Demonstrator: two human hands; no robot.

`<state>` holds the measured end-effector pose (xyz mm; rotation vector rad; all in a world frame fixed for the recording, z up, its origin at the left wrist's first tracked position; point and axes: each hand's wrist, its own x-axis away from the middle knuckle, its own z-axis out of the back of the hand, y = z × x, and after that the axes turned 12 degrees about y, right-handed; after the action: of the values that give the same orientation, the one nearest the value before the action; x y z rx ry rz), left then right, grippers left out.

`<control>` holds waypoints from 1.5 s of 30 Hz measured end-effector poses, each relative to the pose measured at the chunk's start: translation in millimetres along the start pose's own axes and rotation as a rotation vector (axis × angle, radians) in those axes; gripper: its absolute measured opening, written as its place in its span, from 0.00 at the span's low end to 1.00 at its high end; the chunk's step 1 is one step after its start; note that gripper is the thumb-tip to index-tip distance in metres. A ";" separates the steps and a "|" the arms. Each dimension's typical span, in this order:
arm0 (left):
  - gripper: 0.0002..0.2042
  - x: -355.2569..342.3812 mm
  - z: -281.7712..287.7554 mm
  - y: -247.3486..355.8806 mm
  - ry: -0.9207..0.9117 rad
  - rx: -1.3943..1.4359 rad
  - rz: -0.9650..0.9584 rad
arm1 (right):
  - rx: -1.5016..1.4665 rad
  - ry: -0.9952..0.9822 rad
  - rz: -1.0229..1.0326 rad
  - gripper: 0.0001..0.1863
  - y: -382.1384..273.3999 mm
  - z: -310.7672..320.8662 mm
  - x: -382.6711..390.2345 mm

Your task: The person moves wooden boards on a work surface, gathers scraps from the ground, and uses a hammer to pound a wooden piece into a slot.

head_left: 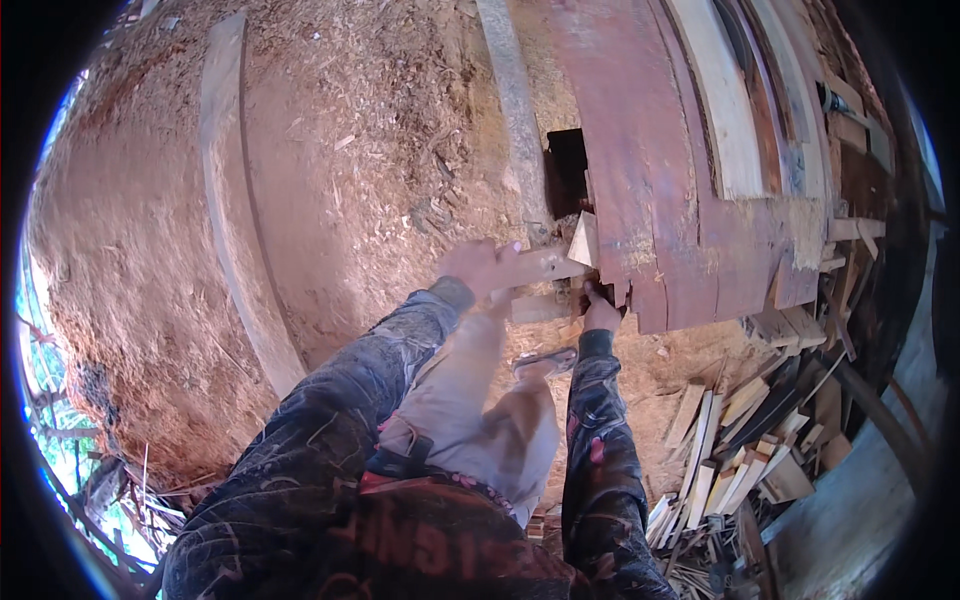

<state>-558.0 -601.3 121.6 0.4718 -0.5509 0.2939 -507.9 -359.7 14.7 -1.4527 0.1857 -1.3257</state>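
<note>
My left hand [475, 264] grips the near end of a short pale wooden board [540, 266], its fingers wrapped over the end. The board's other end lies by the edge of a worn reddish-brown wooden bench [640, 200]. Next to that end a wedge-shaped pale wood piece [583, 240] stands out from the bench edge. My right hand [602, 312] is closed at the bench's near left corner, close to the board's far end. What its fingers hold is hidden in shadow. Under the board, another pale strip of wood [537, 308] shows.
Several long planks [722, 100] lie on the bench. A dark square opening [567, 170] is at its left side. A long beam [235, 200] lies across the sawdust-covered ground [340, 200] at left. Offcuts [735, 485] are heaped at the lower right, near my feet.
</note>
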 end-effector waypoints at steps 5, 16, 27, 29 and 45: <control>0.32 -2.3 1.2 4.9 0.016 -0.004 -0.021 | 0.042 -0.097 0.050 0.10 16.7 13.9 -21.1; 0.29 -73.0 -48.2 29.4 0.237 0.202 -0.643 | 0.074 -0.113 -0.094 0.07 -3.9 7.1 4.5; 0.19 -73.2 -34.8 33.0 0.094 0.061 -0.712 | 0.068 -0.153 0.009 0.08 29.5 20.9 -25.3; 0.08 -78.2 -39.6 51.8 0.132 0.061 -0.774 | 0.357 -0.261 0.315 0.22 44.1 42.8 -64.5; 0.07 -84.4 -27.6 65.1 -0.063 0.199 -0.482 | 0.414 -0.081 0.654 0.08 49.0 32.0 -56.0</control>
<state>-640.2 -543.8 76.1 0.7897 -0.4540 -0.1295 -477.8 -319.7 -48.8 -0.9683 0.2851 -0.7133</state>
